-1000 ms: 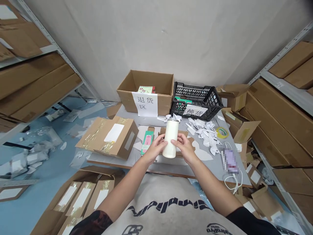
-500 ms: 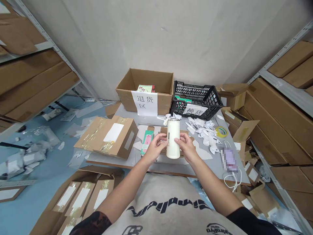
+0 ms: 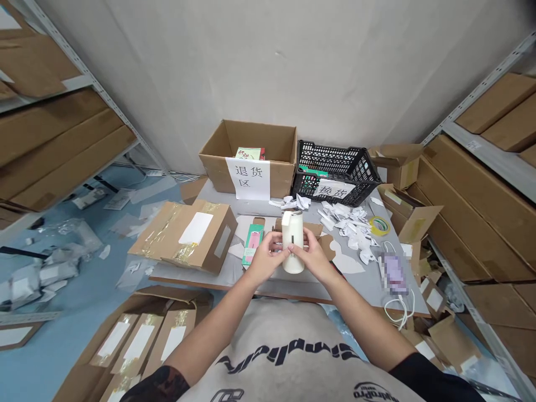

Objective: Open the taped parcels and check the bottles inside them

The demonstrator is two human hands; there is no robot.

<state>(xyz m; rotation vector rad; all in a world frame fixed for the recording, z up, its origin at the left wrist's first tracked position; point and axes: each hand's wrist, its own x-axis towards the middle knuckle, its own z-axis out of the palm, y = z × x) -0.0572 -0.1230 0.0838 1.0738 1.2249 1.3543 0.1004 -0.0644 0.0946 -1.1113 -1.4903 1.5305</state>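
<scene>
A cream-coloured tumbler (image 3: 295,261) with a dark printed mark is held upright over the near part of the table. My left hand (image 3: 270,255) is closed round its left side, thumb across the front. Round the right side wraps my right hand (image 3: 315,255), its thumb also on the front near the mark. Behind the tumbler a flattened piece of cardboard (image 3: 324,230) lies partly hidden. A slim green box with a pink picture (image 3: 253,245) lies just left of my left hand.
On the table (image 3: 247,282) stand a taped carton (image 3: 167,229), an open carton with a paper sign (image 3: 253,178) and a black crate (image 3: 335,162). Torn paper (image 3: 352,226), yellow tape (image 3: 379,225) and a phone on a cable (image 3: 395,273) lie right. Boxed shelves flank both sides.
The tumbler has been turned in my hands, so its dark mark now faces me and a pale tab shows at its upper left. Both thumbs have come closer together on its front.
</scene>
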